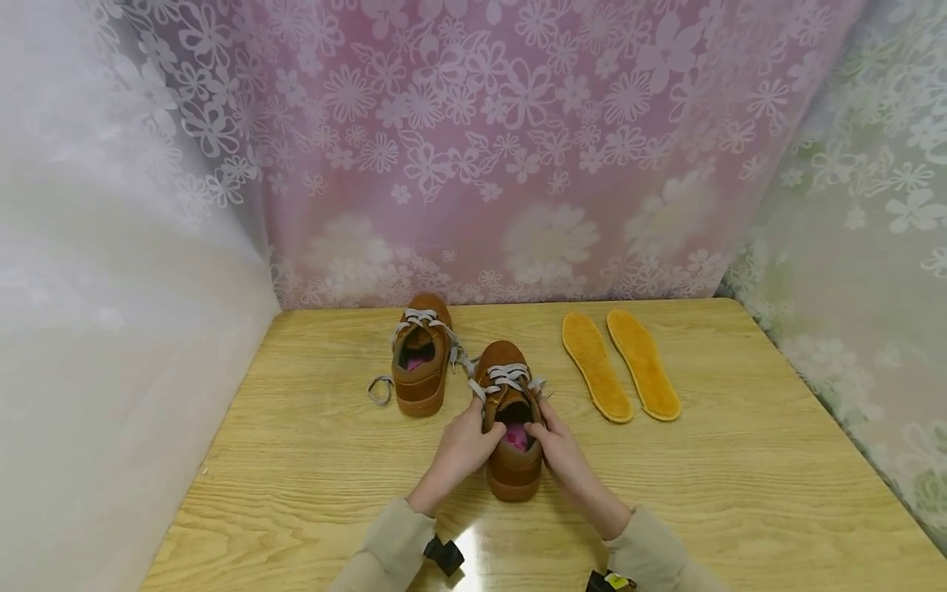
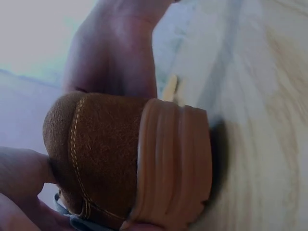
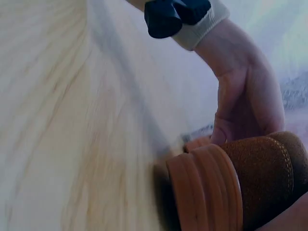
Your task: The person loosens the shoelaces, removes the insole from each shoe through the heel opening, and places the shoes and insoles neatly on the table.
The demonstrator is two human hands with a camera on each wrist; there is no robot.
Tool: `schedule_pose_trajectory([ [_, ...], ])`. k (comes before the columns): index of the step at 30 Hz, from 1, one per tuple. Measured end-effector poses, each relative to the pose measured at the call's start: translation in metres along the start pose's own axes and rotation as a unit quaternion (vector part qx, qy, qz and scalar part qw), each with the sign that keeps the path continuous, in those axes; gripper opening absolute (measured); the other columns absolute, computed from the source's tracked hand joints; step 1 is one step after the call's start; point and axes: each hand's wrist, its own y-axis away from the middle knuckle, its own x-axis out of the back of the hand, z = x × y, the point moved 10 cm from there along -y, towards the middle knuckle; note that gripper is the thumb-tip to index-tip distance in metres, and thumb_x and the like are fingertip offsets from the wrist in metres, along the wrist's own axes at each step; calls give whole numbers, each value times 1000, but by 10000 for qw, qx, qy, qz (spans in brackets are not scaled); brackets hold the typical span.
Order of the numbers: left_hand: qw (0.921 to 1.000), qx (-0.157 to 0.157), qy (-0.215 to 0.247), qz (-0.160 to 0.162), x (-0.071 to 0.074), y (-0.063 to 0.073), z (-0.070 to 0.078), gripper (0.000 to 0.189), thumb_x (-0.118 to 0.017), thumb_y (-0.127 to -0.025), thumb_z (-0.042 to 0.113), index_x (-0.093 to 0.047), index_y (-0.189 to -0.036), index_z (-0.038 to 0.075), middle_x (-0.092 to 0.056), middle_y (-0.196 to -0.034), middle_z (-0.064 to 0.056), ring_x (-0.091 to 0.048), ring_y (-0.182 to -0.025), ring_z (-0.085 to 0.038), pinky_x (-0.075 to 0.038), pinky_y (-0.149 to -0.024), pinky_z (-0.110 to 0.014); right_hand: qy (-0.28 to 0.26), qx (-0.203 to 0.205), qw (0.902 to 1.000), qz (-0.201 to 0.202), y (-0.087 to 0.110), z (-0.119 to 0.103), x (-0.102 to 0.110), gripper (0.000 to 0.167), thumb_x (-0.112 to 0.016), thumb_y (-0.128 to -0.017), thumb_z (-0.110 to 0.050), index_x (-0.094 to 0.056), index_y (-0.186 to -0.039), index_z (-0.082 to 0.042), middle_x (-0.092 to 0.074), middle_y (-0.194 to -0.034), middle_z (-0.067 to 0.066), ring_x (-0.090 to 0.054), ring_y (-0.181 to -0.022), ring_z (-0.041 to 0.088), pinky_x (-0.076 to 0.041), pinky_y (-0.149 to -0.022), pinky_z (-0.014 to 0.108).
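Note:
A brown suede lace-up shoe [image 1: 514, 473] is on the wooden table, heel toward me, with pale grey laces and a pink patterned lining inside. My left hand [image 1: 462, 444] grips its left side, thumb at the rim of the opening. On the opposite side my right hand [image 1: 562, 456] holds it the same way, its thumb reaching in. Both wrist views show the stitched heel [image 2: 106, 154] and ridged sole [image 3: 207, 187] close up. The matching shoe [image 1: 422, 395] stands farther back on the left, laces loose, untouched.
Two orange-yellow fuzzy insoles [image 1: 598, 370] [image 1: 645, 366] lie side by side to the right of the shoes. The wooden table [image 1: 296, 460] meets a pink flowered curtain [image 1: 473, 164] at the back. Pale flowered sheets hang on the left and right.

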Motion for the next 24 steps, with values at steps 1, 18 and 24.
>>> schedule_pose_trajectory([
  [1,10000,-4,10,-30,2,1,1,49,-62,-96,22,-54,-133,-9,-69,-103,-25,-65,-79,-34,-48,-62,-43,-1,-17,10000,-26,2,-2,-2,71,-42,-104,-6,-2,-161,2,5,-167,23,7,-154,37,-4,-124,53],
  [18,9975,-171,564,381,105,23,10,18,-60,-97,17,-57,-105,2,-35,-54,3,-29,-43,-10,-30,-45,-25,422,411,9931,-1018,18,-74,-74,81,-50,-108,-33,9,-163,-22,14,-169,0,14,-155,25,-2,-124,54],
  [24,9949,-55,601,812,150,37,2,23,-60,-96,12,-61,-115,-1,-63,-85,-11,-48,-59,-14,-42,-56,-29,604,728,9851,-1440,9,-94,-112,80,-49,-108,-29,8,-163,-18,13,-169,3,12,-155,25,-4,-124,55],
])
